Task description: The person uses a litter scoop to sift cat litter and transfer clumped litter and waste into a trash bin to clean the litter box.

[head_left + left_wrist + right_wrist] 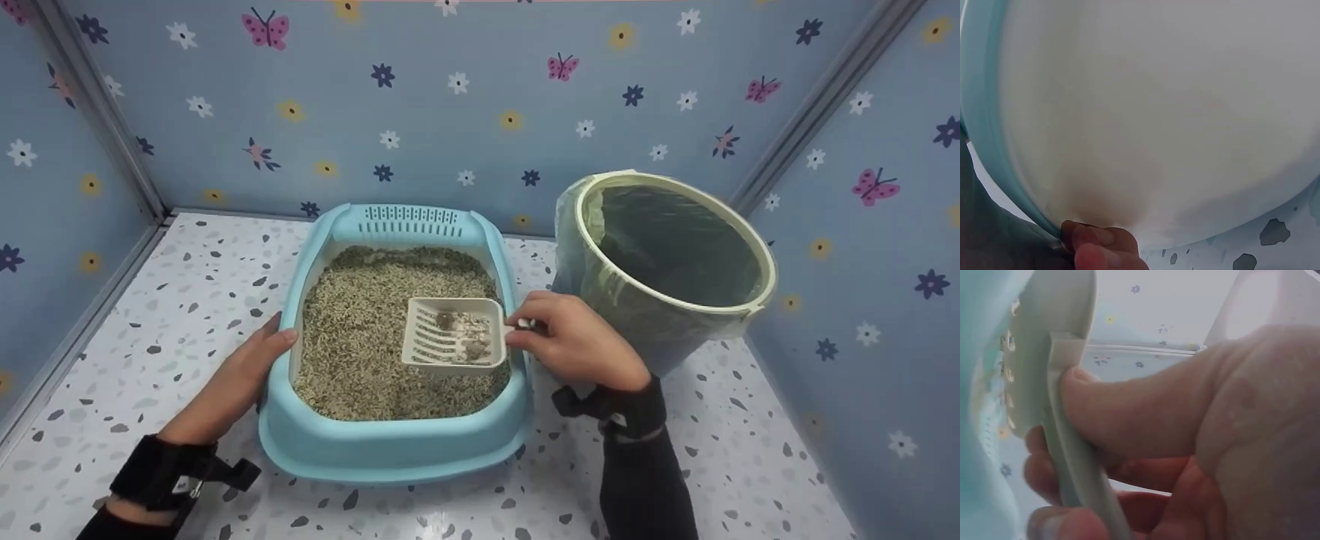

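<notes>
A light-blue cat litter box (397, 450) holds brownish grainy litter (352, 330). My left hand (251, 360) grips its left rim, thumb over the top; in the left wrist view curled fingers (1103, 242) lie at the edge of a broad pale surface beside a teal rim. With my right hand (574, 337) I hold a white slotted litter scoop (431, 345) by its handle, its basket above the litter on the box's right side. Clumps and crumbs (474, 349) lie in the basket. In the right wrist view, the thumb presses along the scoop's handle (1075, 444) and fingers wrap beneath.
A round bin (675, 300) with a cream rim and a translucent liner stands right of the box, close to my right hand. Walls with flowers and butterflies (450, 112) enclose the back and both sides. The speckled white surface (187, 300) lies beneath everything.
</notes>
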Tool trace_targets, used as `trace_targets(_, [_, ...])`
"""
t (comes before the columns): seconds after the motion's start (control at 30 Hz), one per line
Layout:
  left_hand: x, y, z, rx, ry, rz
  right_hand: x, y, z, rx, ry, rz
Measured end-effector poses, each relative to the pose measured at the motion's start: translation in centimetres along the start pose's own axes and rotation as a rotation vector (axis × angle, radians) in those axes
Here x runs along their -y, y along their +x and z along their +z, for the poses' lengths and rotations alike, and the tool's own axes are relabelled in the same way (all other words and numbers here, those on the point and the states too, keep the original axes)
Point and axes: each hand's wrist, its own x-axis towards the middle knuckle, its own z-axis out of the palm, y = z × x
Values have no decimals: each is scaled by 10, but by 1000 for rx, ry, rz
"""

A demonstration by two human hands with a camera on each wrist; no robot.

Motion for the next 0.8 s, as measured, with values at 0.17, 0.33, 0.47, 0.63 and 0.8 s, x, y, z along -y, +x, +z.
trace_targets(0.17, [-1, 1, 2, 13, -25, -7, 2, 4, 3, 44, 11, -30])
trace_targets(0.33, [-3, 1, 1, 1, -20, 4, 0, -2, -2, -6, 16, -4])
trace_targets(0.47, [-2, 1, 0, 1, -19, 27, 1, 4, 1, 41, 16, -24])
trace_targets(0.63, [-3, 1, -1, 5, -5, 21, 0, -3, -2, 0, 7, 12])
trace_targets(0.8, [-3, 1, -2, 9, 21, 29, 8, 4, 6, 50, -17, -3])
